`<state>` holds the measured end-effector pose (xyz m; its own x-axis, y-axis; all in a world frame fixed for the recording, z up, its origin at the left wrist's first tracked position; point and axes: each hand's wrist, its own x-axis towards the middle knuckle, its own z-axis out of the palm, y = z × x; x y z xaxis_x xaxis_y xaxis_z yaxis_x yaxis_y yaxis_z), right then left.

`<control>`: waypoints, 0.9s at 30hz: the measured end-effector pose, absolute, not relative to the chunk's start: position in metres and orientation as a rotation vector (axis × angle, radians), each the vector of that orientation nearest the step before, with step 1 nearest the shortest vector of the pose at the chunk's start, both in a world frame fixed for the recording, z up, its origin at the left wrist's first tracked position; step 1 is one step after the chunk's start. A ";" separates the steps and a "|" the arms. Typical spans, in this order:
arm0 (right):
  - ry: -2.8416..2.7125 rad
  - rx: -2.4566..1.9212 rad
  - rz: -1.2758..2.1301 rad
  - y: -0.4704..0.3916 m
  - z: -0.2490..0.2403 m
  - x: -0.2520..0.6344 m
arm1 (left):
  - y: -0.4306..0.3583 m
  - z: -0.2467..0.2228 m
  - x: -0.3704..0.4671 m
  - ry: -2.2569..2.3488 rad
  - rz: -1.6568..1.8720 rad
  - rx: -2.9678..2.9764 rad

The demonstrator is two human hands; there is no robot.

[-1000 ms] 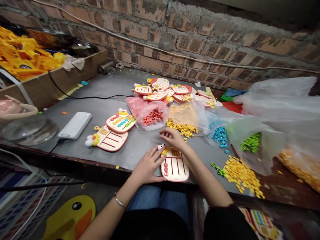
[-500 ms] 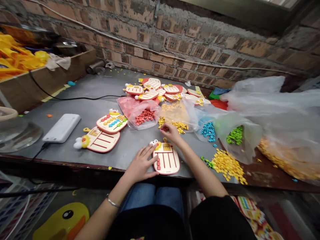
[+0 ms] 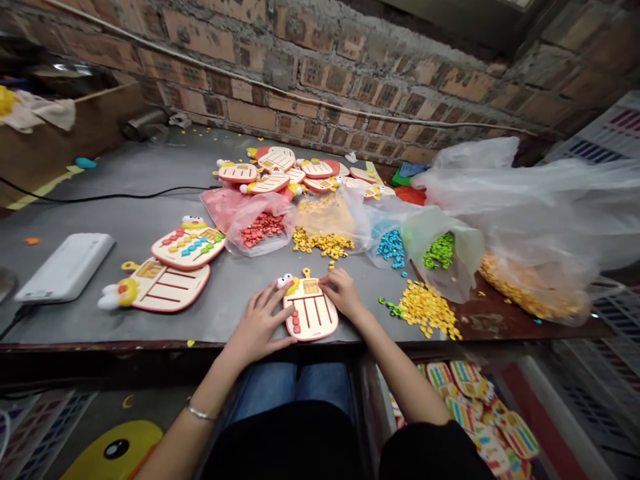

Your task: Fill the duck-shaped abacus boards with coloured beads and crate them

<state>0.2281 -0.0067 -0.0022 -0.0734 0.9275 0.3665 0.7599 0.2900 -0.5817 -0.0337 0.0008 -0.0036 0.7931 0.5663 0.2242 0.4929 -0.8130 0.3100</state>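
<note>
A cream board with a red rim (image 3: pixel 313 317) lies near the table's front edge, its duck-like head at the upper left. Several red pieces (image 3: pixel 296 321) sit in its leftmost slot; the other slots look bare. My left hand (image 3: pixel 257 323) rests on the board's left side with fingers spread. At the upper right edge of the board is my right hand (image 3: pixel 341 292), its fingers pinched together; whatever they hold is too small to make out. Behind are bags of red pieces (image 3: pixel 263 229), yellow pieces (image 3: pixel 325 245), blue pieces (image 3: pixel 391 248) and green pieces (image 3: pixel 439 251).
Two boards (image 3: pixel 173 290) overlap on the left, beside a white power bank (image 3: pixel 67 267). More boards (image 3: pixel 273 175) are piled at the back. A loose yellow heap (image 3: pixel 430 308) lies to the right. Below, a bin holds finished-looking boards (image 3: pixel 470 407).
My right hand has moved from beside the yellow pieces back to the board's upper right edge. The view has shifted, so the table's contents appear further left. My left hand still rests on the board.
</note>
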 end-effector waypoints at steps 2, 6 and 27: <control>-1.928 -1.496 0.320 -0.013 0.001 0.231 | 0.001 -0.004 -0.033 0.844 0.445 2.743; -1.941 -1.459 0.545 -0.031 0.006 0.238 | 0.003 -0.007 -0.033 0.841 0.441 2.728; -1.695 -1.672 0.301 0.020 -0.006 0.262 | 0.002 0.000 -0.032 0.846 0.444 2.713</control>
